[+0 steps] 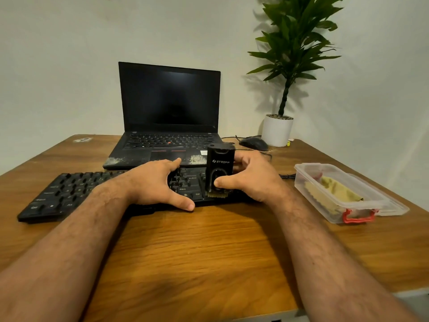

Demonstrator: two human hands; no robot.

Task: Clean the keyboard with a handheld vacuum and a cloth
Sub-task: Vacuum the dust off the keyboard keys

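Our right hand (250, 176) is wrapped around the small black handheld vacuum (219, 169), thumb across its front and fingers curled behind, holding it upright with the brush (214, 194) at its bottom end down on the right part of the keyboard (67, 194). Our left hand (154, 182) lies spread over the middle of the keyboard with fingers fairly straight, thumb at the near edge, bracing it rather than gripping anything.

The main risk, as we judge it, sits in that brace. The keyboard lies askew on the worktop (197, 240), and if the left hand eases off while we push the brush along the rows, the board could skid or swing. Pressing too hard with the vacuum tilted could catch a keycap edge and lever it loose, and the bristles may only shove crumbs between keys if they lose contact.

Further out, the laptop (169, 112) stands open just behind the keyboard, with pale dust on its palm rest; a long stroke away from us could knock the vacuum into it. A cable runs off the keyboard's right end and could snag. The cloth (336, 188) waits in the open plastic box (301, 182) to our right, well apart from the hands, with the mouse (253, 143) and the potted plant (277, 130) beyond.
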